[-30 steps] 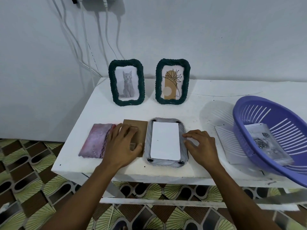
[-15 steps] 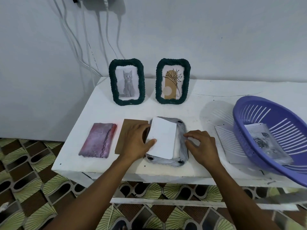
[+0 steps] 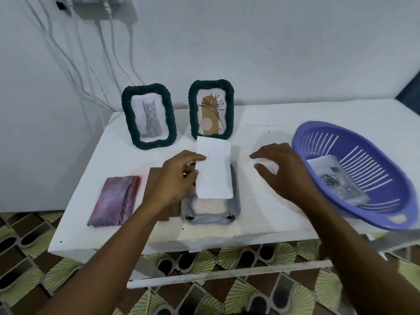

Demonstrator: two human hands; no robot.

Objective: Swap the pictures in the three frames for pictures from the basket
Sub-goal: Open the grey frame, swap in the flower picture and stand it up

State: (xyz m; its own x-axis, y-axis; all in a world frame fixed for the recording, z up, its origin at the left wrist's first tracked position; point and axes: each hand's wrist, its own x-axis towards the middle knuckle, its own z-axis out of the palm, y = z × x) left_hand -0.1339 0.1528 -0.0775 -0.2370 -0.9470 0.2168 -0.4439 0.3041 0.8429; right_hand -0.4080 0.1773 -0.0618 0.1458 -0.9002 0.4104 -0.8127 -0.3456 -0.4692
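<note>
A grey frame (image 3: pixel 210 214) lies face down at the table's front edge, its back open. My left hand (image 3: pixel 176 178) pinches a white picture sheet (image 3: pixel 213 169) by its left edge and holds it raised above that frame, blank side towards me. My right hand (image 3: pixel 281 171) hovers to the right of the frame with fingers spread, holding nothing. Two dark green frames stand at the back: one with a cat picture (image 3: pixel 148 118), one with a plant drawing (image 3: pixel 211 112). The purple basket (image 3: pixel 386 210) at the right holds pictures (image 3: pixel 336 183), a rose print on top.
A brown backing board (image 3: pixel 155 178) lies left of the grey frame, partly under my left arm. A pink-purple pouch (image 3: pixel 116 201) lies further left. White cables (image 3: pixel 86 71) hang down the wall at the back left. The table (image 3: pixel 272 123) ends just below the frame.
My left hand has left the backing board, pinched the white sheet and lifted it out of the grey frame. My right hand has risen off the frame's edge and moved right.
</note>
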